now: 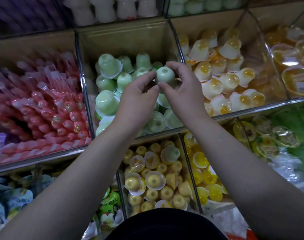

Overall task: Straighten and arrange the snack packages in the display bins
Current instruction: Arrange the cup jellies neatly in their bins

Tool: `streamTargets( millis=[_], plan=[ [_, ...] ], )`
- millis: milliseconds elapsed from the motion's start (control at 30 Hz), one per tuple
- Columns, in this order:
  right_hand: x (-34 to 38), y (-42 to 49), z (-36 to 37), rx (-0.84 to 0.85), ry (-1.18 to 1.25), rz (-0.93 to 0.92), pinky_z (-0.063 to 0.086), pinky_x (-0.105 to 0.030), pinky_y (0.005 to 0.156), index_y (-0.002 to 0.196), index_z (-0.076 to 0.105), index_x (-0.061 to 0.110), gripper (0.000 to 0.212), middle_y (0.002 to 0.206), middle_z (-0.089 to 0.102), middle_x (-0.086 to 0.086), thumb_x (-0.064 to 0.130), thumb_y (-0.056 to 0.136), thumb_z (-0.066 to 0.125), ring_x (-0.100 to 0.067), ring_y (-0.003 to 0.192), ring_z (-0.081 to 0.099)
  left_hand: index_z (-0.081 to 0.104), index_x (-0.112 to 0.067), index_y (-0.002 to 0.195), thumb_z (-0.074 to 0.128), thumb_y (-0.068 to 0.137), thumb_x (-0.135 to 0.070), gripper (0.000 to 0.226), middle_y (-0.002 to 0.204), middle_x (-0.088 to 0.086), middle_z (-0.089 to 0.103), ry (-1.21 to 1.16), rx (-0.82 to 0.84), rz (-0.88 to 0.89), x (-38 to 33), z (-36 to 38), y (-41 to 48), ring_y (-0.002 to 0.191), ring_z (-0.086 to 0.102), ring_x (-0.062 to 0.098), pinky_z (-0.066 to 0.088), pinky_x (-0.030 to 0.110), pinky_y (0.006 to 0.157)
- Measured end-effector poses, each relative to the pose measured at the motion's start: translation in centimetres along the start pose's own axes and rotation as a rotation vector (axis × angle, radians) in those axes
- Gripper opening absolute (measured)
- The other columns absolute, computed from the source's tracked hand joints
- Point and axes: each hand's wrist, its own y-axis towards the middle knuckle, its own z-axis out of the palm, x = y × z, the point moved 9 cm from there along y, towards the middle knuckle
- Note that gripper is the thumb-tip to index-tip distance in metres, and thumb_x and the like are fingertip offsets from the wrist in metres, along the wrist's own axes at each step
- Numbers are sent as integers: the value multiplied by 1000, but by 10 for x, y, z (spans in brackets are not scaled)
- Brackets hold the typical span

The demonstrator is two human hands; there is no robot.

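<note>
Both hands meet over the middle bin (125,34), a cardboard-backed compartment full of pale green jelly cups (107,102). One green jelly cup (165,76) is held upside down above the heap. My left hand (139,96) pinches its left side with thumb and fingertips. My right hand (184,90) curls round its right side, fingers over the top. Several green cups below lie tipped at mixed angles, partly hidden by my hands.
Pink jelly sticks (43,104) fill the bin to the left. White-and-orange cups (231,82) fill the bin to the right, orange tubs (293,66) beyond. Yellow cups (154,181) lie in the near bin with one stray green cup (172,152) on top. Metal dividers (82,85) separate bins.
</note>
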Motion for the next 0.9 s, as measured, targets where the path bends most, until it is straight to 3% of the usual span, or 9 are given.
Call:
streamTargets(
  millis=[100,200,300,433,533,633,700,800,900],
  plan=[
    [-2,14,11,21,-77,-28,36,-17,101,135,53,21,49,130,57,5,16,88,68,-13,127,46,59,-25,133,55,93,-14,41,122,-18,64,28,7,12,3,6,13,114,57,-8,45,23,104],
    [-1,26,19,32,-176,-74,28,-17,103,138,50,15,49,137,54,0,9,91,62,-16,133,40,48,-18,145,55,92,-16,53,142,-8,55,24,30,-15,9,12,24,127,52,0,42,31,110],
    [-3,33,26,39,-276,-121,26,-18,105,139,48,9,51,141,51,-6,1,90,57,-20,134,38,44,-17,147,56,93,-19,56,144,-7,53,25,72,-48,15,20,32,129,50,2,42,31,111],
    [-14,38,41,101,-417,-158,36,-31,107,137,48,8,45,140,51,-10,8,93,57,-25,130,44,51,-18,140,54,91,-23,49,120,-5,64,69,89,-81,21,26,36,111,58,6,47,27,97],
    [-28,37,53,225,-436,-81,49,-38,88,120,55,12,29,120,58,-11,16,91,58,-28,108,57,55,-24,137,55,91,-16,47,96,-12,62,46,107,-128,27,30,38,92,58,0,46,26,92],
    [-29,36,54,238,-444,-63,46,-32,75,115,54,12,27,113,58,-11,18,89,58,-25,99,58,57,-43,113,52,95,-5,42,79,-23,53,31,103,-138,33,30,40,73,52,-14,42,16,80],
    [-28,35,53,229,-457,-59,41,-27,74,121,52,12,32,117,56,-11,18,91,58,-24,101,57,55,-43,115,52,96,-5,43,71,-27,53,27,95,-147,33,29,39,64,51,-22,40,7,71],
    [-26,34,51,193,-450,-53,44,-28,77,124,52,11,35,119,55,-11,18,91,60,-24,102,56,50,-21,142,50,98,-8,46,59,-36,54,-5,94,-174,33,27,38,63,50,-28,37,-2,61],
    [-25,33,48,172,-412,-56,41,-23,85,127,53,11,36,126,55,-10,15,92,57,-25,111,56,50,-16,142,54,96,-14,46,80,-33,66,-89,94,-199,33,27,39,84,58,-20,44,8,80]
  ],
)
